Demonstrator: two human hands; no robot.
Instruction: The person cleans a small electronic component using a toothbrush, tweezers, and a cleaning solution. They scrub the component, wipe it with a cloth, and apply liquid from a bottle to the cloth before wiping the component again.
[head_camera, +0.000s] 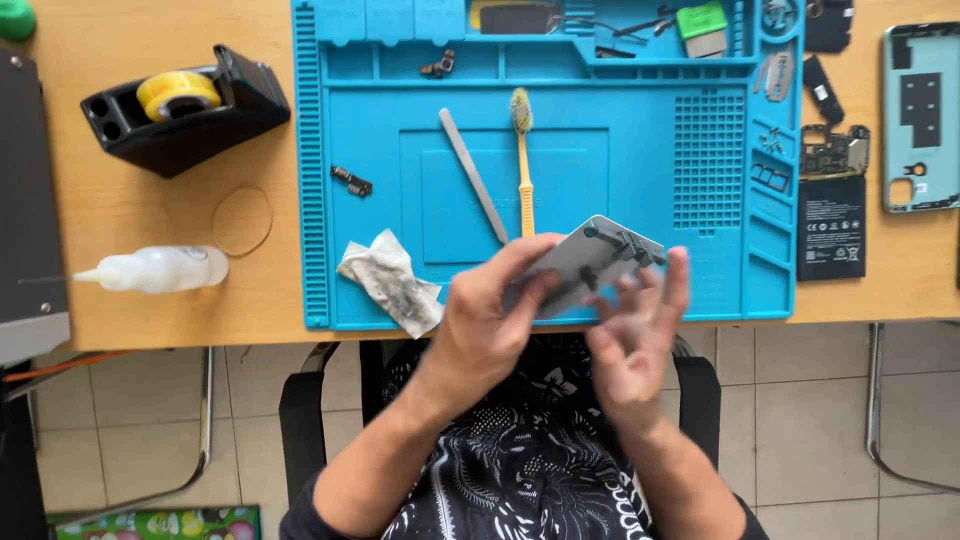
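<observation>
My left hand (488, 318) grips a grey phone frame (590, 258) by its near left end, holding it tilted above the front edge of the blue work mat (560, 180). My right hand (635, 335) has its fingers spread and touches the frame's right side from below. Small dark parts sit on the frame's top face. On the mat behind it lie a yellow-handled toothbrush (523, 160) and a flat metal pry tool (473, 175).
A crumpled dirty tissue (390, 282) lies at the mat's front left. A black tape dispenser (185, 108), a rubber band (242, 220) and a squeeze bottle (160, 269) stand left. A black battery (831, 227), circuit board (833, 151) and pale blue phone back (921, 115) lie right.
</observation>
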